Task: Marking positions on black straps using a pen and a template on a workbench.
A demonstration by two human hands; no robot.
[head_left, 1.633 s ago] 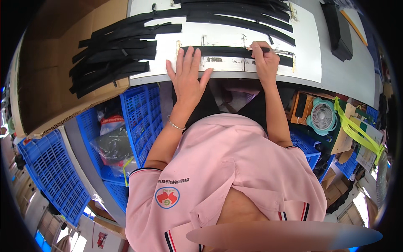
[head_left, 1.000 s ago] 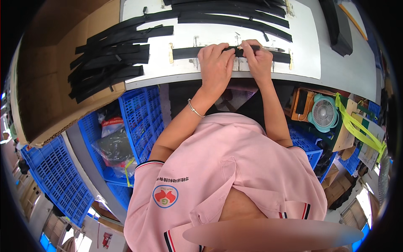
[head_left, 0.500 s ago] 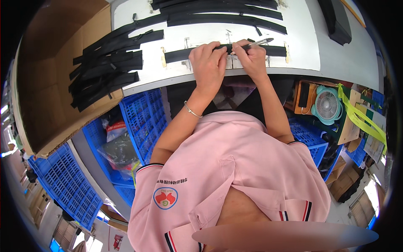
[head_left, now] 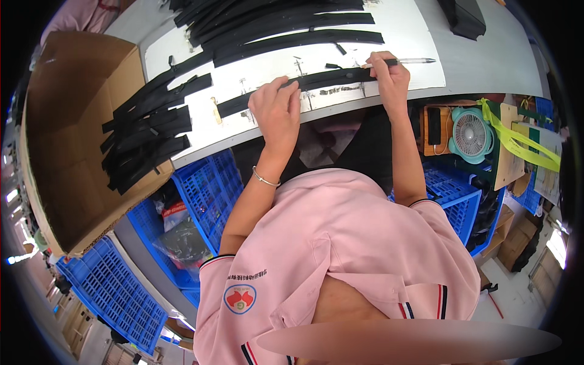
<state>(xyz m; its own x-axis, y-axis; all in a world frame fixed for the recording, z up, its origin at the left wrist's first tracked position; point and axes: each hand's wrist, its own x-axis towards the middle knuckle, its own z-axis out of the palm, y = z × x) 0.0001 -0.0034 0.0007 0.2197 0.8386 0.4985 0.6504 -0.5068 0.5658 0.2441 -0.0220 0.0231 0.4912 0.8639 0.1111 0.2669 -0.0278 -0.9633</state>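
A black zipper (head_left: 331,78) lies across the marked white board (head_left: 420,45) in front of me, with a small slider on it. My left hand (head_left: 277,115) has its fingers bent down and pressed together on the zipper's left part. At the zipper's right end, my right hand (head_left: 390,76) is closed around a pen (head_left: 417,61), whose clear barrel sticks out to the right. Those fingertips cover the very end of the zipper. A small black pull tab (head_left: 333,66) rests on the board just above the zipper.
More black zippers (head_left: 286,42) lie spread at the board's far side. Another pile (head_left: 146,137) hangs over the edge of a cardboard box (head_left: 73,121) at left. A black object (head_left: 462,21) sits far right. Below the table are blue crates (head_left: 210,188) and a small fan (head_left: 471,134).
My hands have moved apart along the zipper: the right with the pen slid to its right end, the left shifted left. The view has turned slightly, and a person's pink sleeve shows at upper left.
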